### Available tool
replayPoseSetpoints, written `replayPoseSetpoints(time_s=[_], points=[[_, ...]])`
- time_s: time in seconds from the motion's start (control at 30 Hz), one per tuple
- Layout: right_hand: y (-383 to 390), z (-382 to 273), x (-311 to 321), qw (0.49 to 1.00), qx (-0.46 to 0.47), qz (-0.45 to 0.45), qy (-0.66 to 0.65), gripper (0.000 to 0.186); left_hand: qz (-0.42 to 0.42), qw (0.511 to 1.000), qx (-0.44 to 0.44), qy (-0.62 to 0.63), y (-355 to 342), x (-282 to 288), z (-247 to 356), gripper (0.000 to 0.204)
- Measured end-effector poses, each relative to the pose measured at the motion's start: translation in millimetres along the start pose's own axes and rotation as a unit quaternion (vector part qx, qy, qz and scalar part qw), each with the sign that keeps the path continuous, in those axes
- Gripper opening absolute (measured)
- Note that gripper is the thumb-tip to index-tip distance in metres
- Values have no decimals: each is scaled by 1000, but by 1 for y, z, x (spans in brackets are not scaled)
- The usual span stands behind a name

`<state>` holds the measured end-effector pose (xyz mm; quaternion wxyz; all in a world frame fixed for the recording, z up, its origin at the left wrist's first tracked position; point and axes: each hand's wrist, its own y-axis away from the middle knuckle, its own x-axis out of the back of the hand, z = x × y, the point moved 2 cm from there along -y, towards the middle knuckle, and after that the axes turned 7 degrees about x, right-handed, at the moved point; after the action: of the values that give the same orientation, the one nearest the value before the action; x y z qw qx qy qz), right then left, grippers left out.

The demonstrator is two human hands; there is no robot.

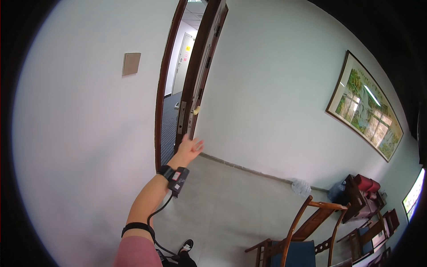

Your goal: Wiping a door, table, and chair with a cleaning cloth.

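My left hand (191, 148) reaches up from the lower edge toward a dark wooden door (200, 62), standing partly open in its frame. My fingers are apart, with nothing visible in them, just below a pale-covered handle (196, 110) on the door; contact with the door is unclear. A black device with a cable is strapped to my wrist (178, 180), and a pink sleeve shows above my elbow. My right hand is out of view.
A corridor with blue carpet (169, 124) shows through the doorway. A switch plate (131, 63) is left of it. A framed picture (362, 107) hangs right. Wooden chairs (298, 253), a small cabinet (358, 209) and water containers (300, 187) stand at lower right.
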<state>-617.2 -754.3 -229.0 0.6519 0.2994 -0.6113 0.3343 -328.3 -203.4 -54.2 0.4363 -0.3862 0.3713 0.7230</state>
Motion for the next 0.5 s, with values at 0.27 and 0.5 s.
replayPoseSetpoints(time_s=[0.27,0.5], points=[[16,-22,55,994,104,16,42,47,-310,845,412,-145,145,61,-153,69],[29,-32,91,994,54,-21,-93,40,15,929,370,-1,139,214,-156,41]])
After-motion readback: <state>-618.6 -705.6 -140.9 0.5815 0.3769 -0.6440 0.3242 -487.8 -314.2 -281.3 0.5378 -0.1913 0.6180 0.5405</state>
